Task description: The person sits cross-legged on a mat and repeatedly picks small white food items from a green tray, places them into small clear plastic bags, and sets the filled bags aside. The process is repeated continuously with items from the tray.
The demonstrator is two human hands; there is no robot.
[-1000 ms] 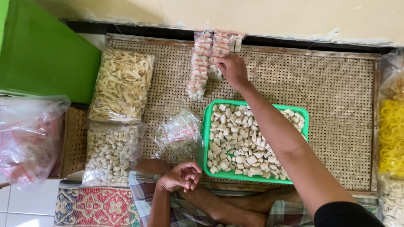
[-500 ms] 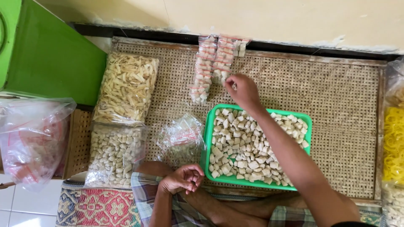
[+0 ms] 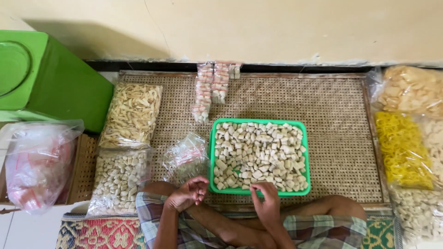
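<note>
On the woven mat (image 3: 332, 120): green plastic tray of pale cracker pieces (image 3: 259, 156).
Right hand (image 3: 266, 203): fingertips at tray's near rim, pinching; contents unclear.
Left hand (image 3: 188, 193): loosely curled, nothing visible in it, beside small clear plastic bags (image 3: 184, 156).

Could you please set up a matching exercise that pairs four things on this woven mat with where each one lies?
Things:
1. green tray of pale snack pieces
2. bag of yellow ring crackers
3. rows of small filled packets
4. right hand

Places:
A. at the mat's far edge, by the wall
B. at the tray's near rim
C. in the middle of the mat
D. at the mat's right edge

Pairs: 1-C, 2-D, 3-A, 4-B
</note>
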